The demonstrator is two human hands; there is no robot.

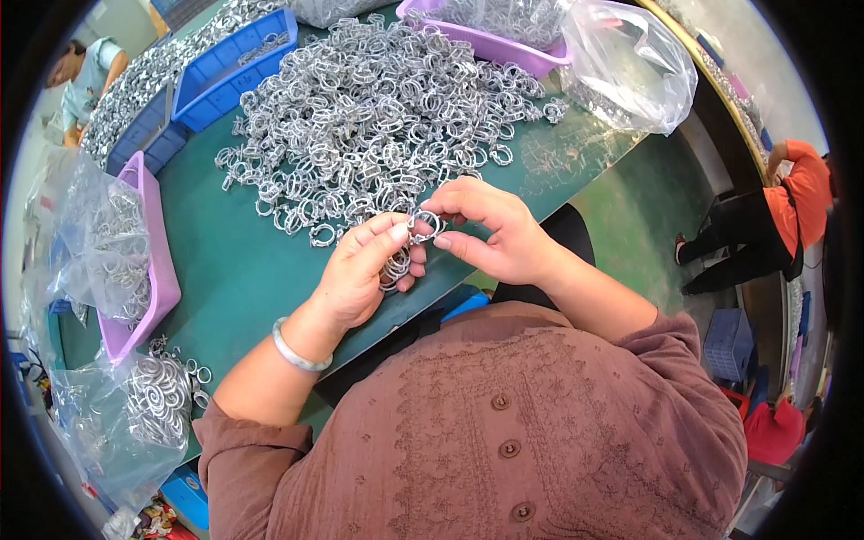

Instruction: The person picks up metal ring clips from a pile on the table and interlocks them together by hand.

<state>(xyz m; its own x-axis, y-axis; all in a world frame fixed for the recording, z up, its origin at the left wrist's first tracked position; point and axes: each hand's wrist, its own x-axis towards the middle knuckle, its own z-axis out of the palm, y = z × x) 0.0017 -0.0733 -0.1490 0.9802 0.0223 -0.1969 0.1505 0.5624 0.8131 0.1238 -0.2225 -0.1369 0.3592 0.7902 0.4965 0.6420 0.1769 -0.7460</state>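
My left hand (355, 270) is curled at the near edge of the green table (216, 261), with several small silvery metal rings (394, 268) gathered in its fingers. Between both hands is one metal ring with small lugs (427, 212), its band facing up. The thumb and fingers of my right hand (504, 234) close on the right side of this ring, while my left thumb and forefinger touch its left side. Just beyond my fingers spreads a large heap of similar metal rings (378, 117).
Blue bins (225, 106) stand beyond the heap at left. A purple tray (166, 270) holds bagged parts; another purple tray (517, 57) sits at the back beside a clear bag (639, 72). More rings (160, 396) lie front left. Two people (801, 202) are farther off, one each side.
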